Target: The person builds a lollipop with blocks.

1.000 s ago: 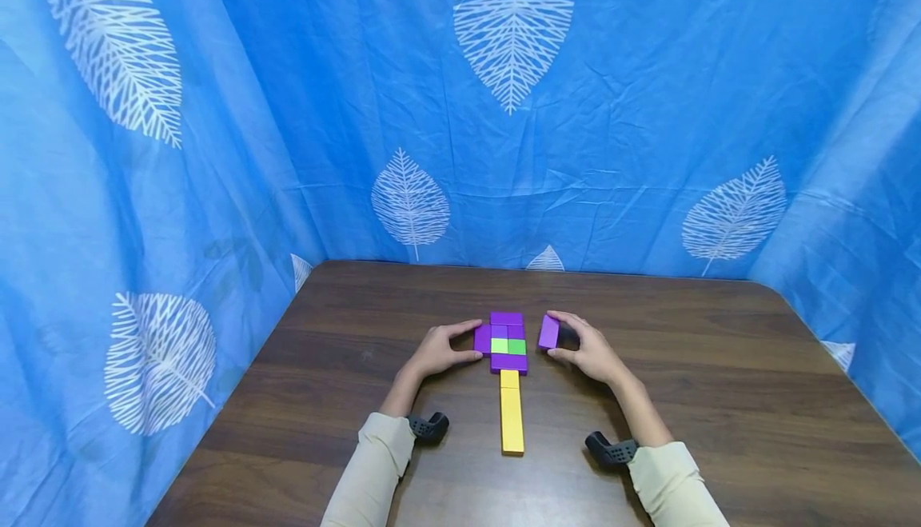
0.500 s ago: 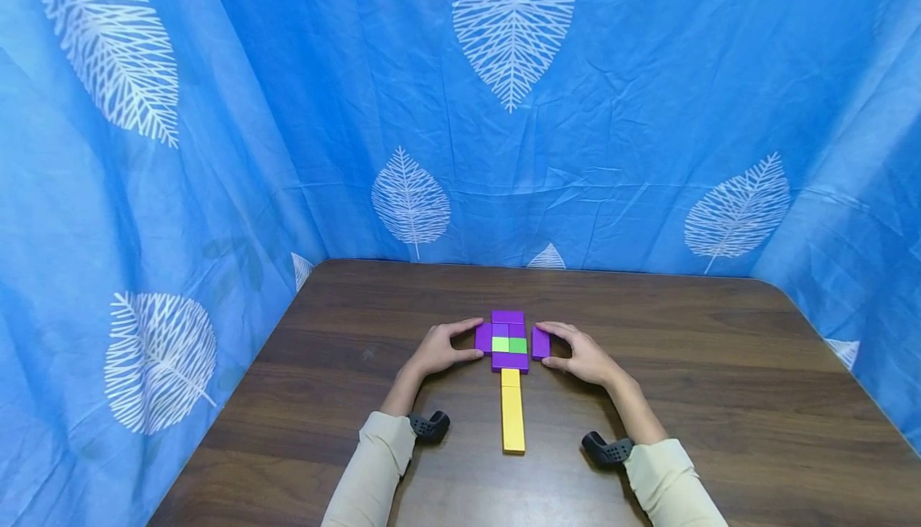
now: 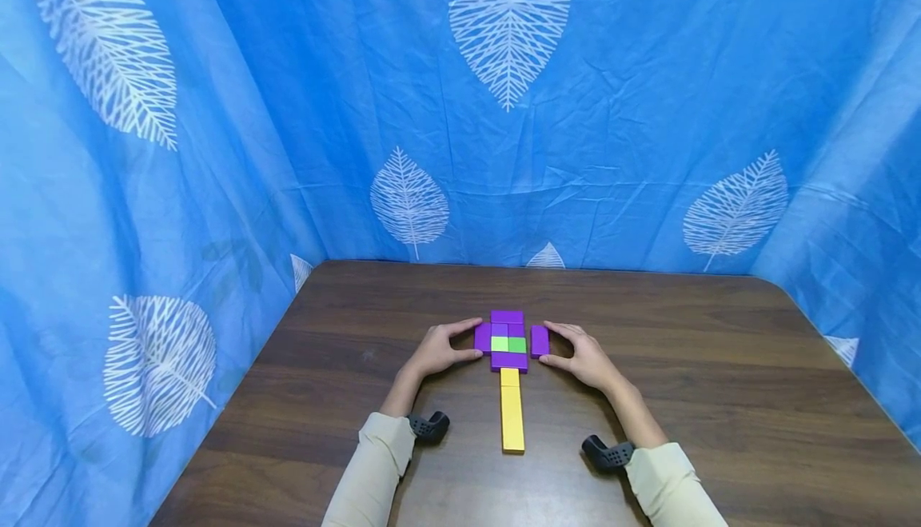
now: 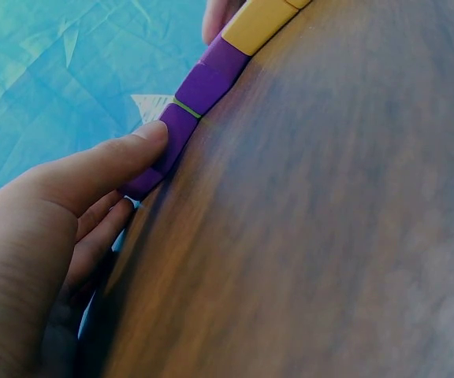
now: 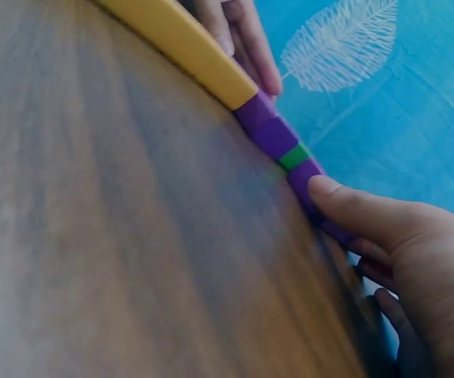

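Observation:
A flat figure of blocks lies on the brown table [image 3: 683, 399]: purple blocks [image 3: 508, 318] around two green squares [image 3: 508, 345], with a yellow strip [image 3: 512, 415] running toward me. My left hand [image 3: 469, 340] pinches the left purple block [image 3: 482, 338] between forefinger and thumb; in the left wrist view the thumb [image 4: 144, 138] touches that block [image 4: 178, 130]. My right hand [image 3: 556, 345] pinches a separate purple block [image 3: 540, 341] that lies flat just right of the figure, a thin gap between them. In the right wrist view the thumb [image 5: 333, 195] presses this block [image 5: 304, 175].
Blue cloth with white leaf prints [image 3: 504, 111] walls the table at the back and both sides. Black wrist mounts [image 3: 430, 426] sit at my cream sleeves. Bare wood lies left and right of the hands.
My right hand has brought its purple block leftward and down from a tilted hold to lie flat beside the figure. The left hand has stayed where it was.

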Available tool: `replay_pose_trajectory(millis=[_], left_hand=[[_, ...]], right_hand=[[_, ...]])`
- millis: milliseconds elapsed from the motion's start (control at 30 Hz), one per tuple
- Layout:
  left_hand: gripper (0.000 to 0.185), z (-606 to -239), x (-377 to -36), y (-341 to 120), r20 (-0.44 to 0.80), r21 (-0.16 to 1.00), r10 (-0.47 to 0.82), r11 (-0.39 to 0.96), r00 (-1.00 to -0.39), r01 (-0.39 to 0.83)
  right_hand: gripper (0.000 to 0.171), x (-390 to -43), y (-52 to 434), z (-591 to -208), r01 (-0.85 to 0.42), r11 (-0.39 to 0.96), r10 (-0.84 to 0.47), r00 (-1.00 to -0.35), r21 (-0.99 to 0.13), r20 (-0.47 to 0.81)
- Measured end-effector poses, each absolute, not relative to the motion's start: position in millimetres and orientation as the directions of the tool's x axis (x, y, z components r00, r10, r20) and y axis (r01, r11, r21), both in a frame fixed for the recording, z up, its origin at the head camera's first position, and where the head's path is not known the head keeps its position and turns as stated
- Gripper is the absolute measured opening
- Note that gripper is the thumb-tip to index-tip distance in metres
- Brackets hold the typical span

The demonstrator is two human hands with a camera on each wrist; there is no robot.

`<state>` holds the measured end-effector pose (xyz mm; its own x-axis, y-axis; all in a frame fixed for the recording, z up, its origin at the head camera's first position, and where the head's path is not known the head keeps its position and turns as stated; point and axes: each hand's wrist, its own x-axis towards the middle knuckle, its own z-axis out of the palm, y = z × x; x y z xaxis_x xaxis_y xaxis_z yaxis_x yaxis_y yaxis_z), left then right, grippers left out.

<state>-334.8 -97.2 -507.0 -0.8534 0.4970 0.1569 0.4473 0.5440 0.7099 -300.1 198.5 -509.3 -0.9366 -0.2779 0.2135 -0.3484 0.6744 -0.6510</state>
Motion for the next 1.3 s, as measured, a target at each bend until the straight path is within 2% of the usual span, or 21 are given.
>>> replay_pose_trajectory(millis=[433, 1300], left_hand=[[0.061, -508.5, -336.9, -98.2, 0.191, 0.698, 0.509, 0.531, -0.839, 0.481], [0.062, -507.7, -335.9, -98.2, 0.171, 0.705, 0.499, 0.541, -0.85, 0.46]], right_hand=[[0.063, -302.3, 191.4, -509.1, -0.384, 0.678, -0.31, -0.922, -0.626, 0.231], [0.062, -302.6, 190.7, -511.5, -0.402, 0.674, -0.327, -0.915, -0.62, 0.237]])
